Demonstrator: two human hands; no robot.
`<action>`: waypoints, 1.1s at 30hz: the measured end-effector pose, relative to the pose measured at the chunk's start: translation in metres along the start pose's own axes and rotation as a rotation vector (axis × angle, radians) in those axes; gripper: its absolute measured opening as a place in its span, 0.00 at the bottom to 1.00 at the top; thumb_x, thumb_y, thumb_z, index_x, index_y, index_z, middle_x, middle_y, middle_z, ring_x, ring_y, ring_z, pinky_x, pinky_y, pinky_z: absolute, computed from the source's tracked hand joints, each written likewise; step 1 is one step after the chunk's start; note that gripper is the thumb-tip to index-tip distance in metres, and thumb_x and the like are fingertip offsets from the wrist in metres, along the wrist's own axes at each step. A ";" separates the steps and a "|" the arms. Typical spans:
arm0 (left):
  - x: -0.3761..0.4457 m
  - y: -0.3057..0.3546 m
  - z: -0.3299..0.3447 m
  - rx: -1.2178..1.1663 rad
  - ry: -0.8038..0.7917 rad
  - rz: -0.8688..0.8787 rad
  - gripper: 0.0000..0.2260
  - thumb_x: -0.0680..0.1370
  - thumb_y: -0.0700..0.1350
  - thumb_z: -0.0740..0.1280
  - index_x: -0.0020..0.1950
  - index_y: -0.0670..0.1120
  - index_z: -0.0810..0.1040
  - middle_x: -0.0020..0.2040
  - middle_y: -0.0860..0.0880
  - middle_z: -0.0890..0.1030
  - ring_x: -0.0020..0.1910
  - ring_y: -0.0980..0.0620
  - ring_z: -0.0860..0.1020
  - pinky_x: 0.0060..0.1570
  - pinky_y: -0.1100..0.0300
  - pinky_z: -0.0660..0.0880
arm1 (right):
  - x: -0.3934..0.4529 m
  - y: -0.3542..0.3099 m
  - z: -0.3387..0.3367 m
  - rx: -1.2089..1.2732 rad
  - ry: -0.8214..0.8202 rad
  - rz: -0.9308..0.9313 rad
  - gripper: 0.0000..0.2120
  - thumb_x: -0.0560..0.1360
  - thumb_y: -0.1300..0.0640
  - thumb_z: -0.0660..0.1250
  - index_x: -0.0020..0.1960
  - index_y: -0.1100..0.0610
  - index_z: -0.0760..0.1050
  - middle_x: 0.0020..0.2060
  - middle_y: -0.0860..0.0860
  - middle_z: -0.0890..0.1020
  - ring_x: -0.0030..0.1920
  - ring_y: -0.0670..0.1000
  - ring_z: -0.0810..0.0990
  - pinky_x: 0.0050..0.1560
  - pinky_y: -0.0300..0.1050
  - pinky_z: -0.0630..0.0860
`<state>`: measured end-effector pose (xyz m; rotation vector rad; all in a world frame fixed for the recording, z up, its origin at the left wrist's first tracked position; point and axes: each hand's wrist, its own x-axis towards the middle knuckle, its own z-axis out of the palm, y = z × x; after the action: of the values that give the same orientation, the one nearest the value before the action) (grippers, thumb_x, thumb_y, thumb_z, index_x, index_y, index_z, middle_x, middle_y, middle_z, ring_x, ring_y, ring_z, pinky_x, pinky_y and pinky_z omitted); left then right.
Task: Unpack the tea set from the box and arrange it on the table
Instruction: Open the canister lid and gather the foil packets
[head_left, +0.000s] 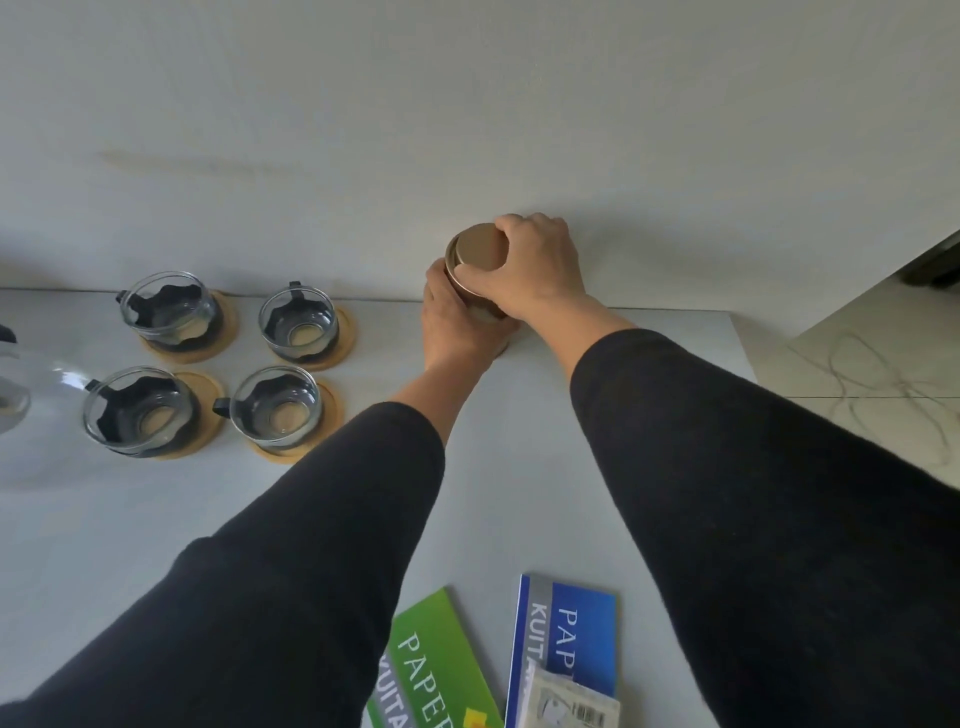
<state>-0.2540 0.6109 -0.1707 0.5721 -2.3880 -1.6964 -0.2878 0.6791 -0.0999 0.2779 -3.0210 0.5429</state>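
Observation:
A round gold-coloured tin (475, 254) stands near the far edge of the white table (519, 467), close to the wall. My left hand (452, 327) wraps around the tin's body from the near side. My right hand (535, 265) grips its flat lid from the right. Several glass cups with black holders sit on round wooden coasters at the left, among them a far cup (298, 322) and a near cup (275, 405). A glass teapot (21, 395) shows partly at the left edge.
A green booklet (436, 665), a blue booklet (569, 639) and a small white packet (566, 701) lie at the table's near edge. The wall rises just behind the tin. The table ends at the right, with tiled floor and a loose cable (883, 395) beyond.

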 end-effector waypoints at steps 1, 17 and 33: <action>0.000 -0.001 0.001 0.004 -0.002 0.002 0.39 0.63 0.50 0.77 0.68 0.48 0.61 0.63 0.50 0.72 0.60 0.51 0.73 0.53 0.61 0.71 | 0.001 0.000 0.000 -0.002 0.000 -0.005 0.29 0.68 0.39 0.69 0.62 0.56 0.74 0.56 0.53 0.77 0.60 0.55 0.70 0.55 0.43 0.68; -0.005 0.000 0.005 0.030 -0.008 0.034 0.37 0.64 0.48 0.77 0.68 0.48 0.61 0.60 0.50 0.73 0.53 0.55 0.71 0.48 0.66 0.67 | -0.002 0.007 -0.012 0.127 -0.045 -0.030 0.29 0.66 0.44 0.73 0.63 0.55 0.74 0.53 0.51 0.77 0.60 0.53 0.70 0.55 0.42 0.68; -0.053 -0.037 -0.033 0.438 -0.214 -0.023 0.35 0.78 0.47 0.65 0.78 0.45 0.48 0.77 0.46 0.57 0.75 0.47 0.58 0.71 0.55 0.58 | -0.076 0.017 0.001 0.363 0.416 0.217 0.34 0.67 0.41 0.71 0.67 0.57 0.70 0.58 0.54 0.74 0.62 0.54 0.69 0.58 0.41 0.68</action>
<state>-0.1862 0.5922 -0.1891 0.4943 -2.9431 -1.2976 -0.2165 0.7071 -0.1132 -0.1376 -2.5489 1.0244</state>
